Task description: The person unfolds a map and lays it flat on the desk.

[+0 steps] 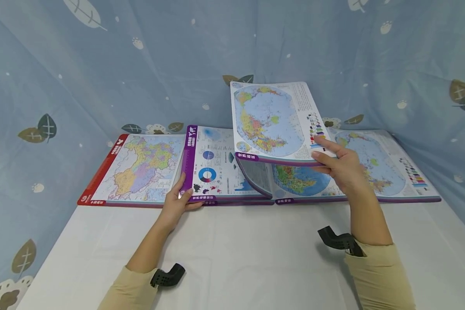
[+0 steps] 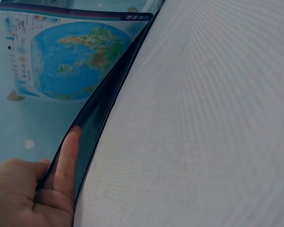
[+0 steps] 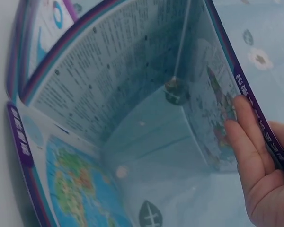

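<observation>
World-map panel [image 1: 269,118], raised toward table's [image 1: 252,249] far edge — right hand [image 1: 342,165] pinching its corner; left hand [image 1: 175,204] pinching purple-edged panel [image 1: 211,165] — best swung slowly, edges aligned.

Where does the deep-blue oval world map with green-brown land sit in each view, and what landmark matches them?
Head: the map, just right of centre, below mid-height.
Left wrist: the map, upper left.
Right wrist: the map, lower left, cut by the bottom edge.
Shared landmark: the pale-blue leaf-print cloth curtain.
</observation>
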Demonstrator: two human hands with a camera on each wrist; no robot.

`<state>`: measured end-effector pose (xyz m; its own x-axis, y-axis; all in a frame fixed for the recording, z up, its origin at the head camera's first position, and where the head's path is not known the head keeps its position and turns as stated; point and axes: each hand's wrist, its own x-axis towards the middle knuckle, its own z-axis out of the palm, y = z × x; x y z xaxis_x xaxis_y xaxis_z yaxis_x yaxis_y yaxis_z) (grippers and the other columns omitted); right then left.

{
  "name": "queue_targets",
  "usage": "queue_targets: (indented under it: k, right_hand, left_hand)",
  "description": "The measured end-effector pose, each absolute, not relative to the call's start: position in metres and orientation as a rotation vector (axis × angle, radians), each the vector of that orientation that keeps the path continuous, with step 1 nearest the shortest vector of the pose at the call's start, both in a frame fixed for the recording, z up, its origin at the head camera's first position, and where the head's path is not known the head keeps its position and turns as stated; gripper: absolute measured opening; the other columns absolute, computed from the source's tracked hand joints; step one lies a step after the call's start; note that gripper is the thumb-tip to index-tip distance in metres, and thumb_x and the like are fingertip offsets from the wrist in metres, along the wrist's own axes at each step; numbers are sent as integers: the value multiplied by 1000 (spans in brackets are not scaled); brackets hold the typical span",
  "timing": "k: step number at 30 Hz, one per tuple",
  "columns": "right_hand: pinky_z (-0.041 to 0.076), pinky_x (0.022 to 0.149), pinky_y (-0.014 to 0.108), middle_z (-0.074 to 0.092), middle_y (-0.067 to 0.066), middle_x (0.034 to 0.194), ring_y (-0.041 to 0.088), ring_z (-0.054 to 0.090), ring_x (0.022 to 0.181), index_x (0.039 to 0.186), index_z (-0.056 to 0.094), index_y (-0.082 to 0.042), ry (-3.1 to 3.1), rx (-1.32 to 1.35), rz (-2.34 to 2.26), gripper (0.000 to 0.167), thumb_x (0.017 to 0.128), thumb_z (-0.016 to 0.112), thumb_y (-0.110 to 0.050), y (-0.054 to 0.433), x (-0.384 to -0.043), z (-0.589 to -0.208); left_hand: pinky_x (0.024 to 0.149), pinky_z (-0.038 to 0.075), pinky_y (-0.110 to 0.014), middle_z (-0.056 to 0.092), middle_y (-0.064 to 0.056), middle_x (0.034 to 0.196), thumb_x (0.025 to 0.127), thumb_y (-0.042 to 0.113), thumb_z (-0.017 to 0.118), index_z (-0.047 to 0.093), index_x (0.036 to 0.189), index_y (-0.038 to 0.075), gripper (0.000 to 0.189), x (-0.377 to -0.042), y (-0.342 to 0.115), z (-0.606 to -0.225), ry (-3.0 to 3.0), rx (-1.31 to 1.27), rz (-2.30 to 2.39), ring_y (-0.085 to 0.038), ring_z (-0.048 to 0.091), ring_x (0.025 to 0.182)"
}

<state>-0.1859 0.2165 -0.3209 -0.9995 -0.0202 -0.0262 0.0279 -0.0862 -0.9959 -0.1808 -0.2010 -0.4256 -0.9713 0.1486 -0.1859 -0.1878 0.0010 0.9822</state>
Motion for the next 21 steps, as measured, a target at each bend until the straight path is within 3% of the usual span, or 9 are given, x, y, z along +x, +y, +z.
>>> queue_targets:
  k: [10, 21]
  right_hand:
    - [55, 73, 17, 8, 3, 160, 0, 66, 88, 144, 39, -8, 2136, 77, -2245, 64, 87, 67, -17, 244, -178, -317]
    - [56, 72, 20, 15, 8, 157, 6, 68, 86, 137, 52, -18, 2011, 142, -2406, 56, 84, 70, -11, 278, -172, -317]
  left_hand:
    - [82, 56, -31, 17, -17, 155, 103, 8, 35, 5, 152, 31, 63, -179, -201, -426, 2035, -63, 2060, -18, 70, 87]
    - [82, 56, -32, 16, -15, 156, 103, 9, 36, 5, 152, 31, 62, -181, -201, -425, 2050, -26, 2049, -19, 70, 87]
